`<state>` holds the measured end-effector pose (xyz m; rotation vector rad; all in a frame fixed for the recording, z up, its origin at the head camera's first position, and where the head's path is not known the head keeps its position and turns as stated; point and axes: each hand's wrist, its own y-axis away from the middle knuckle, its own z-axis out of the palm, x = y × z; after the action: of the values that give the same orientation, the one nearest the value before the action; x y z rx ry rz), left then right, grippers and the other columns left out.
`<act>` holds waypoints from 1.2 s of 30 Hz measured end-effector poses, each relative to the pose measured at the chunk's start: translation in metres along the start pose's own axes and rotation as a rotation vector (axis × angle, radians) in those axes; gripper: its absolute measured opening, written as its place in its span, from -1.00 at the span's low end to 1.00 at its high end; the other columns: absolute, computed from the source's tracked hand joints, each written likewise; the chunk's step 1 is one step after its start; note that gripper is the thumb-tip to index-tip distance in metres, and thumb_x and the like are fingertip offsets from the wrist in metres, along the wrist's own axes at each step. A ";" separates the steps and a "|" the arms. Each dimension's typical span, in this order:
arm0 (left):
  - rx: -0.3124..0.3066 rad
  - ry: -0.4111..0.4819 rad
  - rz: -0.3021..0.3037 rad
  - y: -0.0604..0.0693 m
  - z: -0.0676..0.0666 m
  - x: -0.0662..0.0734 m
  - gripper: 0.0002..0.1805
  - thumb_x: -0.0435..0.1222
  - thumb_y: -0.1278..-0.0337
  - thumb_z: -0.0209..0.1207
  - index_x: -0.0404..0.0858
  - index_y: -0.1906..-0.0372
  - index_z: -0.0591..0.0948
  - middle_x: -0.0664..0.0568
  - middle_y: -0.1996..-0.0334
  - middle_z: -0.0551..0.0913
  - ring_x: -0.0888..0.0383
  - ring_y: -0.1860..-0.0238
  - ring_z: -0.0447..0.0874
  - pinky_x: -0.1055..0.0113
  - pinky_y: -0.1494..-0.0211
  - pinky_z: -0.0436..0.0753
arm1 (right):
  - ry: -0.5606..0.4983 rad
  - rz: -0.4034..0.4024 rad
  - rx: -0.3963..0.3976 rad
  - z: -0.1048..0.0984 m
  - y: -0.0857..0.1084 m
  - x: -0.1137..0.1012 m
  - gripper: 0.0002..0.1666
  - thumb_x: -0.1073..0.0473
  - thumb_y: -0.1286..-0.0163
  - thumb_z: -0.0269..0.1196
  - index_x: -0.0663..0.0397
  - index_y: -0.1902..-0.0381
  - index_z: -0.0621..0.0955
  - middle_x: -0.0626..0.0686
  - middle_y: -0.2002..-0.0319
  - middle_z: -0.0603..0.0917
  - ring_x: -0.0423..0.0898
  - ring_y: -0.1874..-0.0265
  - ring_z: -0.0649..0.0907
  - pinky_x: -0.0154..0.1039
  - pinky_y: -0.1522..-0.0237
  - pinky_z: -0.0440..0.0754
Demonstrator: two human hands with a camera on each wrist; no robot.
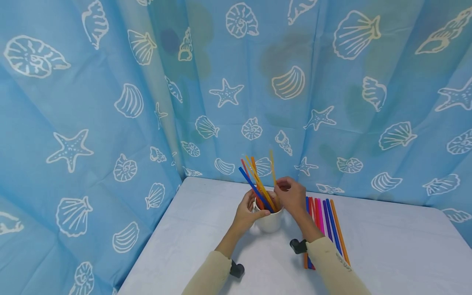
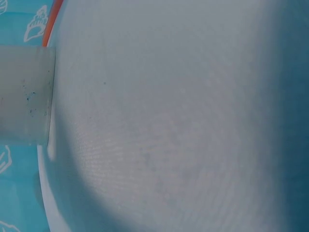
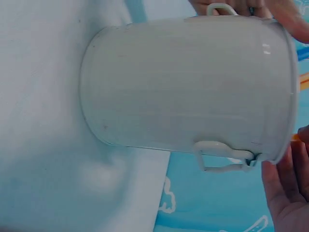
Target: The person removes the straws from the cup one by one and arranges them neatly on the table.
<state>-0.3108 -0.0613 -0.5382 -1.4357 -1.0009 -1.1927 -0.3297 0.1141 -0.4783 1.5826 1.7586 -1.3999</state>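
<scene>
A white cup point(image 1: 269, 224) with small side handles stands upright on the table, holding several coloured straws point(image 1: 254, 182). My left hand point(image 1: 246, 211) grips the cup's rim from the left, thumb across the front and fingers round the side. At the right of the rim, my right hand point(image 1: 292, 196) pinches a yellow-orange straw point(image 1: 272, 164) that points up; its lower end is hidden by the hand and cup. The right wrist view shows the cup point(image 3: 188, 87) close up, with a handle point(image 3: 219, 157) below the right hand's side. Only the cup's lower part point(image 2: 24, 96) appears in the left wrist view.
Several coloured straws point(image 1: 336, 229) lie side by side to the right of the cup, partly under my right forearm. A white cloth covers the table point(image 1: 398, 246). Blue curtains point(image 1: 236, 61) with shell prints hang behind and at the left.
</scene>
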 end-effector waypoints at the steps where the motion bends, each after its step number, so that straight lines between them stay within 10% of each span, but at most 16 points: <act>1: 0.002 0.001 0.000 -0.002 0.000 -0.004 -0.14 -0.27 -0.03 0.43 -0.01 -0.44 0.26 0.16 -0.34 0.40 0.22 -0.39 0.26 0.27 -0.46 0.17 | -0.001 0.008 0.005 -0.002 0.000 -0.002 -0.83 0.20 -0.27 0.36 0.13 0.21 0.66 0.08 0.27 0.72 0.00 0.25 0.69 -0.08 0.09 0.70; 12: 0.007 0.004 -0.002 -0.001 0.002 -0.003 -0.19 -0.24 -0.08 0.40 -0.06 -0.42 0.27 0.07 -0.40 0.33 0.08 -0.46 0.16 0.19 -0.45 0.19 | -0.075 -0.075 0.081 -0.023 -0.008 -0.018 -0.83 0.23 -0.26 0.37 0.15 0.20 0.67 0.10 0.29 0.73 -0.01 0.27 0.71 0.01 0.11 0.69; 24: 0.021 -0.035 -0.019 -0.002 0.001 -0.006 -0.17 -0.19 -0.04 0.43 -0.03 -0.42 0.28 0.07 -0.41 0.32 0.05 -0.46 0.16 0.18 -0.43 0.23 | -0.159 -0.054 0.081 -0.051 -0.016 -0.035 -0.78 0.14 -0.33 0.33 0.13 0.13 0.65 0.07 0.26 0.73 -0.10 0.30 0.70 -0.44 0.29 0.67; 36: 0.029 -0.065 -0.037 0.000 0.001 -0.004 -0.09 -0.14 -0.05 0.42 -0.06 -0.48 0.20 -0.01 -0.46 0.24 0.00 -0.46 0.15 0.15 -0.41 0.25 | -0.208 -0.085 0.123 -0.085 -0.027 -0.031 -0.73 0.15 -0.33 0.33 0.16 0.08 0.64 0.12 0.22 0.71 -0.20 0.28 0.69 -0.43 0.34 0.67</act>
<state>-0.3117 -0.0602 -0.5425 -1.4460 -1.0893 -1.1599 -0.3177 0.1737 -0.4058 1.3779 1.6616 -1.6765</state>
